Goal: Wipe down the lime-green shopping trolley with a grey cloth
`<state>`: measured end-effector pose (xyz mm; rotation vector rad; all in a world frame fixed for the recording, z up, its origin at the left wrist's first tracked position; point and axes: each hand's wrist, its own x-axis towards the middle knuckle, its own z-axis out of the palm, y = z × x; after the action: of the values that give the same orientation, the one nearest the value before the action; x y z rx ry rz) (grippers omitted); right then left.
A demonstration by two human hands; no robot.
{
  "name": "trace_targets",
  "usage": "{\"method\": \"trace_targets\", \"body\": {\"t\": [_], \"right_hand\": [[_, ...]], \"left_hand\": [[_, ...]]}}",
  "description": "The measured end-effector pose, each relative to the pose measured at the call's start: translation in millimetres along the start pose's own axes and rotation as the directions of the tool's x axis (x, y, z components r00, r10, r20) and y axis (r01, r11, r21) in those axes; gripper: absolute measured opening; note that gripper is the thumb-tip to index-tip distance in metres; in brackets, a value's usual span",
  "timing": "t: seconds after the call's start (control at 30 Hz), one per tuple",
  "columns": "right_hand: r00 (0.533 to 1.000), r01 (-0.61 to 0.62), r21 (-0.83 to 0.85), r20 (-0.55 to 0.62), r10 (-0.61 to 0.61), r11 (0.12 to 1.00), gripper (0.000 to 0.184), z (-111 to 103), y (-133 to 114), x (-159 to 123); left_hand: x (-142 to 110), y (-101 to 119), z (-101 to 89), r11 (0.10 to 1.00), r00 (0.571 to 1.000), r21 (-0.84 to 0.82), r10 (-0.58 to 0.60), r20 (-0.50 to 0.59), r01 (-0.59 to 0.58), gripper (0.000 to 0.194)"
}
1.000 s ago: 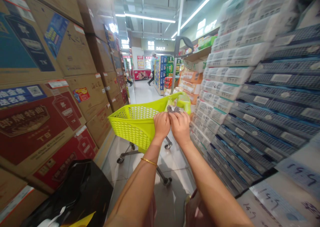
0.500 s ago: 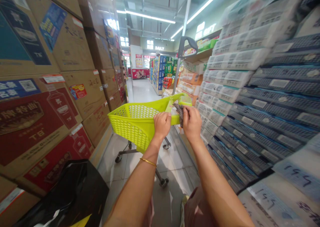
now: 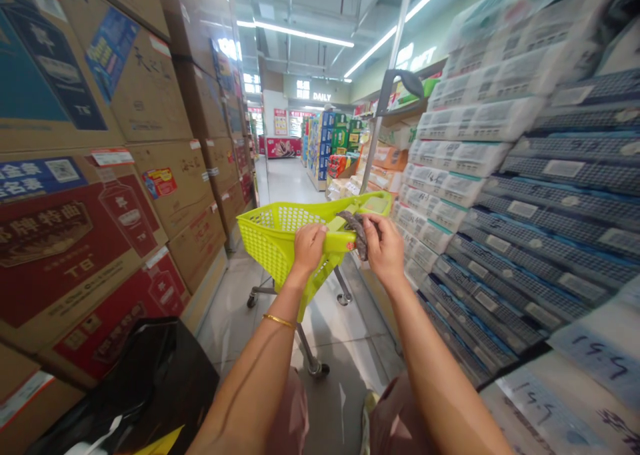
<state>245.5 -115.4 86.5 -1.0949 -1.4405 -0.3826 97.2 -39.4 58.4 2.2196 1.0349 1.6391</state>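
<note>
A lime-green shopping cart (image 3: 265, 245) on grey legs stands in front of me, turned at an angle. My left hand (image 3: 309, 245) is closed over the near rim of its basket. At the right end of that rim, my right hand (image 3: 384, 245) pinches a crumpled dark grey cloth (image 3: 361, 231). The cloth drapes over the rim and hangs down on the near side. From the cart rises a grey pole with a dark looped handle (image 3: 400, 85); neither hand touches it.
Stacked cardboard cartons (image 3: 165, 141) line the left side. Tall piles of wrapped tissue packs (image 3: 465, 135) and dark checked packages (image 3: 540, 228) stand close on the right. A black bag (image 3: 150, 381) sits at lower left. The tiled aisle (image 3: 290, 175) runs ahead to further shelves.
The cart has swung round, its basket front and pole moving right. My left hand has shifted slightly left along the rim. More of the grey cloth shows across the rim beside my right hand.
</note>
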Motion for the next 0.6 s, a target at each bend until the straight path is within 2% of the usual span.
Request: {"method": "trace_targets", "body": {"t": [0.17,0.27,0.37,0.43,0.5,0.6], "right_hand": [[0.999,0.053,0.008,0.011,-0.053,0.999,0.027,7.2,-9.4,-3.2],[0.998,0.056,0.029,0.022,-0.057,0.998,0.027,10.5,-16.6,-3.7],[1.0,0.019,0.064,0.011,-0.02,0.998,0.026,13.3,-24.5,-4.2],[1.0,-0.012,0.093,-0.007,0.012,0.996,0.025,15.6,-29.1,-5.1],[0.999,-0.032,0.113,-0.038,0.037,0.993,0.025,18.9,-33.0,-7.0],[0.998,0.009,0.086,-0.059,-0.004,0.996,0.025,26.5,-37.3,-11.6]], "left_hand": [[3.9,-8.4,-10.2,1.0,0.999,0.004,-0.027,0.038,0.027,0.035],[8.7,-7.5,-22.2,0.994,0.996,0.111,-0.025,0.09,0.015,0.036],[12.8,5.0,-31.8,0.969,0.993,0.227,0.082,0.089,-0.101,0.033],[13.1,18.3,-32.4,0.964,0.98,0.197,0.158,0.124,-0.18,0.031],[10.9,30.8,-28.1,0.97,0.976,0.194,0.112,0.186,-0.148,0.034],[4.8,39.2,-18.9,0.978,0.994,0.203,0.034,0.108,-0.056,0.033]]}}
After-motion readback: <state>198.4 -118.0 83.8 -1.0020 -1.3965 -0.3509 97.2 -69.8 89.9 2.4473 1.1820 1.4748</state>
